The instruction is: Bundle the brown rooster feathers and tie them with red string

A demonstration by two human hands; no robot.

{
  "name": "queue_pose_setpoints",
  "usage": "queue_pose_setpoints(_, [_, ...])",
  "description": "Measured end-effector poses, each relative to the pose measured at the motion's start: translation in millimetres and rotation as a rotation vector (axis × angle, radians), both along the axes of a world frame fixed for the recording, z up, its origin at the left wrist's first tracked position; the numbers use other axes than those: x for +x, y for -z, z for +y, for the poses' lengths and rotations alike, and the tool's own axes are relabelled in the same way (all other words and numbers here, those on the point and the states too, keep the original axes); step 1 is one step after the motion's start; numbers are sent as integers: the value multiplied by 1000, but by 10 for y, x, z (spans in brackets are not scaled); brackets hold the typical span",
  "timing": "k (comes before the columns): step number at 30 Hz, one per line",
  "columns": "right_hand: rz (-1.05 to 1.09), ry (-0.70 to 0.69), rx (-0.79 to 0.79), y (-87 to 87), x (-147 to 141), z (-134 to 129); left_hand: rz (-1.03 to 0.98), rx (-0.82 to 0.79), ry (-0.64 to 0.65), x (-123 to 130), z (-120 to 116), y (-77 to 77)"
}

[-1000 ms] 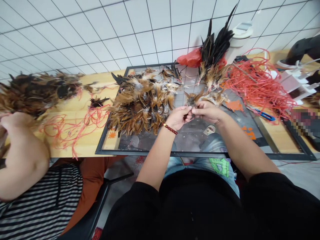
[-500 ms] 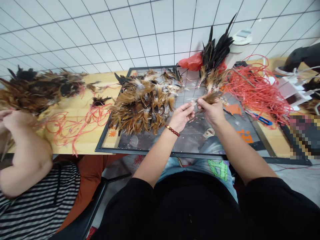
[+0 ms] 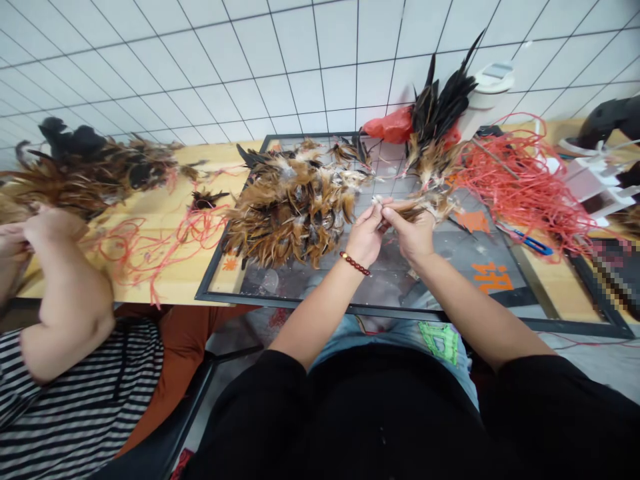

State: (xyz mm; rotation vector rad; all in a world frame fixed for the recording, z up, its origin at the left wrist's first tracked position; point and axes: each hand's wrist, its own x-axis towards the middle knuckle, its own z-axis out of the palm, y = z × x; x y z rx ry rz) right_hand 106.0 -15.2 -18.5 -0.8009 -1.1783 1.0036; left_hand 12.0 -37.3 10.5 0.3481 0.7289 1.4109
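Observation:
Over the glass panel, my two hands meet at a small bundle of brown feathers (image 3: 403,212). My right hand (image 3: 416,235) is closed around the bundle, thumb pointing left. The fingers of my left hand (image 3: 367,235) are pinched at its pale quill ends; a beaded bracelet circles that wrist. To the left of my hands lies a broad pile of brown feathers (image 3: 293,213). Behind my right hand are long black feathers (image 3: 443,100) with brown ones below them, against a red plastic bag (image 3: 387,127).
A tangle of red plastic string (image 3: 525,180) lies right, beside a blue-handled cutter (image 3: 533,243) and white device (image 3: 595,180). The black-framed glass panel (image 3: 320,308) rests on a wooden table (image 3: 185,287). At left, a person's arm (image 3: 75,287) is near more feathers (image 3: 90,170).
My hands have drawn closer together, their thumbs now nearly touching at the quill ends. The whole view has shifted slightly, and the other person's arms have moved a little.

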Motion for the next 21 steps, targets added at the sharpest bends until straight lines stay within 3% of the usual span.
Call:
queue_pose_setpoints(4, [-202,34,95,-54,151,48,37,28,-69,-93,47,-6])
queue_pose_setpoints(7, [-223,87,5,-65,259,140,157,91,-44,-131,48,-10])
queue_pose_setpoints(10, [-166,-71,-142,-70,291,179,265,125,62,-128,11,-24])
queue_pose_setpoints(14, [-126,-232,-138,-106,260,157,338,128,123,-104,-35,-54])
queue_pose_setpoints(21, [-113,11,-101,-76,414,311,425,27,96,-112,-15,-93])
